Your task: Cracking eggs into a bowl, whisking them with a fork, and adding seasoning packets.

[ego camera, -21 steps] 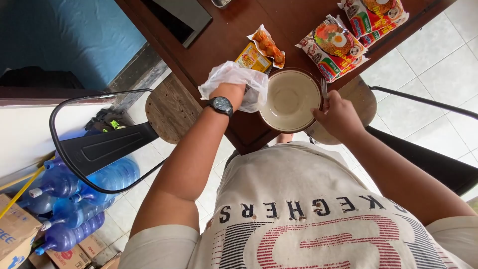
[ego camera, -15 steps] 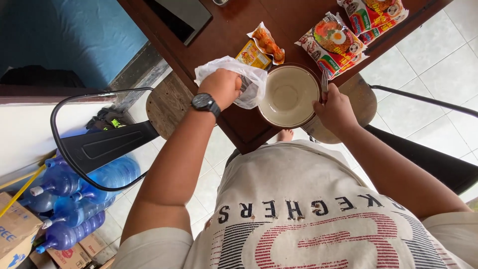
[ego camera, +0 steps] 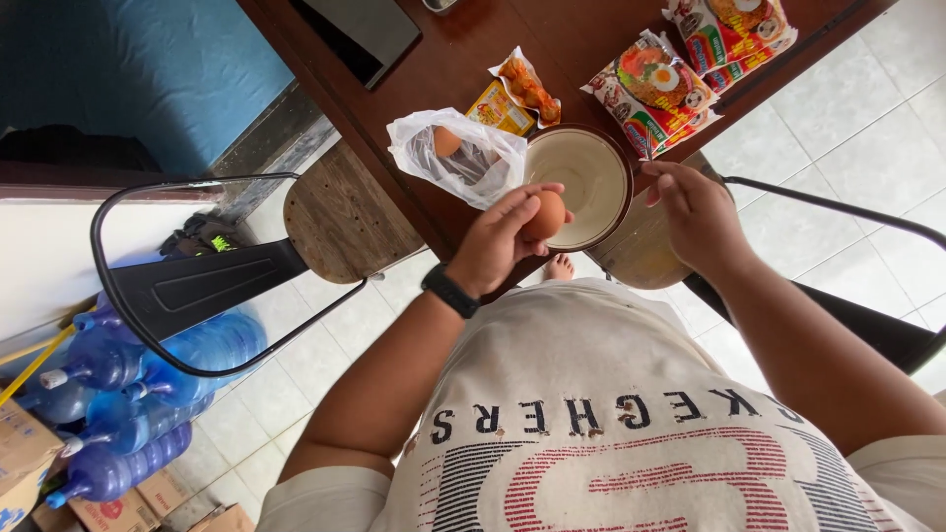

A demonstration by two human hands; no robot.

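Here, a brown egg (ego camera: 548,215) is sitting in the left hand (ego camera: 503,239), just over the near rim of the beige bowl (ego camera: 581,185). The fingers (ego camera: 527,195) of this hand are curling around the egg and are clamping it from both sides, with the thumb near the bottom. The right hand (ego camera: 696,209) is hovering just beside the right rim of the bowl; its fingers are loosely bent and a little apart, and they are holding nothing that I can see.

The bowl is standing at the edge of the dark wooden table (ego camera: 463,34) and is looking empty inside. Just to its left, a thin clear plastic bag (ego camera: 458,158) is lying open on the table, with one more brown egg (ego camera: 446,141) inside it. Behind the bowl, two small seasoning sachets (ego camera: 514,94) are lying, and further right, several instant noodle packets (ego camera: 660,94) are lying. A round wooden stool (ego camera: 340,222) is standing beside the table.
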